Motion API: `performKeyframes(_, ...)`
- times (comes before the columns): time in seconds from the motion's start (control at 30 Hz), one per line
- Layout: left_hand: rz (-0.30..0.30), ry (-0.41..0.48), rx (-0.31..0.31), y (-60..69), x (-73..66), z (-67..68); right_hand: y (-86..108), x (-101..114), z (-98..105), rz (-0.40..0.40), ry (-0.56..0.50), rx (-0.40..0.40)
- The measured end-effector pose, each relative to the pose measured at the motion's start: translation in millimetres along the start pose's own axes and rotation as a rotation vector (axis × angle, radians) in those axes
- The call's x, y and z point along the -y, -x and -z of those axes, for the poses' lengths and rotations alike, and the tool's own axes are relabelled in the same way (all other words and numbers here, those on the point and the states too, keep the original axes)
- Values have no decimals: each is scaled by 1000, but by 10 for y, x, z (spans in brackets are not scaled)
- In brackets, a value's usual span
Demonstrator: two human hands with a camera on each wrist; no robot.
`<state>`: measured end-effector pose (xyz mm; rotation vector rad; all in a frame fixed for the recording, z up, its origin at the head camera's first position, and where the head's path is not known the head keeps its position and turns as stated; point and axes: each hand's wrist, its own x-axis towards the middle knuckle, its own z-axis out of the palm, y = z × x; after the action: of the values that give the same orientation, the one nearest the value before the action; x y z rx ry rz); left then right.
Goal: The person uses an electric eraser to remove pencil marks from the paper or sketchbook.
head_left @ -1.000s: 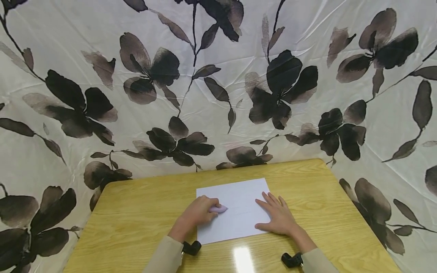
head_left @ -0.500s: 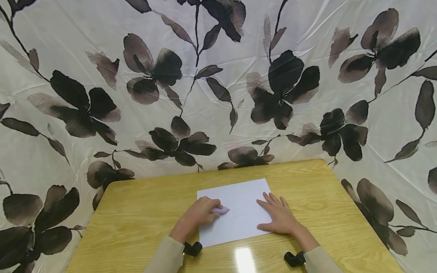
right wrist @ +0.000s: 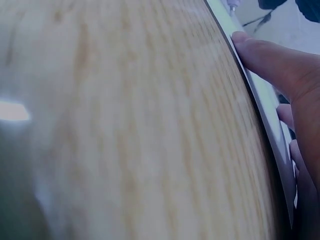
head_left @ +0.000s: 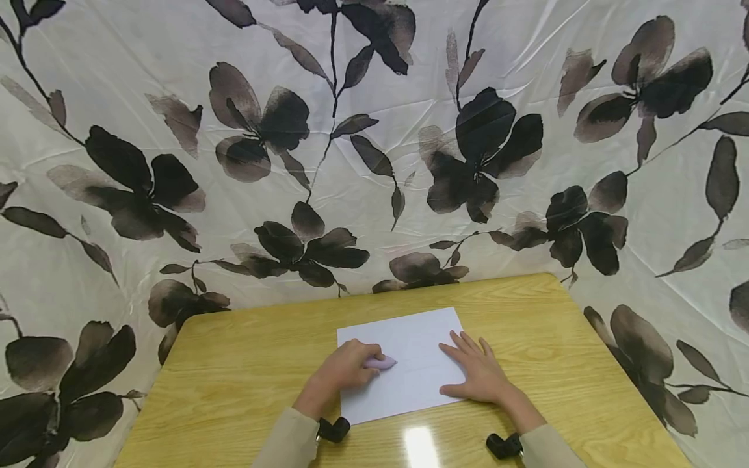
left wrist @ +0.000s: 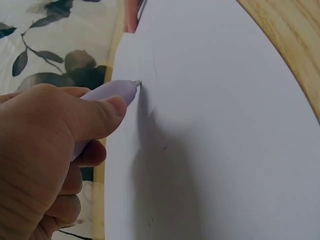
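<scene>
A white sheet of paper [head_left: 409,331] lies on the wooden table, slightly turned. My left hand [head_left: 345,367] grips a thick lavender pen-like tool [head_left: 380,363] over the left part of the sheet. In the left wrist view, the thumb presses along the tool [left wrist: 112,90], whose small grey pointed tip is at the paper [left wrist: 240,120]. A thin brownish line and a few short dark marks show on the sheet. My right hand [head_left: 476,370] rests with spread fingers on the sheet's right edge; its thumb [right wrist: 260,52] lies at the paper's margin in the right wrist view.
The yellow wood-grain table [head_left: 251,370] extends around the sheet, with a bright light reflection near its front. Behind and beside it hangs a white cloth [head_left: 374,97] with dark flowers. Black devices [head_left: 333,429] are worn at both wrists.
The lavender tool and my left hand have slid slightly to the right along the sheet. My right hand stays in place on the paper. The view has shifted a little.
</scene>
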<state>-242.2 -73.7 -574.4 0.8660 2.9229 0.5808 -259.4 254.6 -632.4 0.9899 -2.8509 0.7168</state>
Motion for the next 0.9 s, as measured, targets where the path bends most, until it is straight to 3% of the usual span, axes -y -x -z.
performKeyframes(0.4,64,-5,8,-18,-43,35,-18,-9,22,-1,29,-1)
performKeyframes(0.73,150,81,-11,80,-24,-90,-2,-35,-60,21,24,-35)
performKeyframes(0.9,149,105,-7,128,2,-118,-11,-40,-56,15,37,-27)
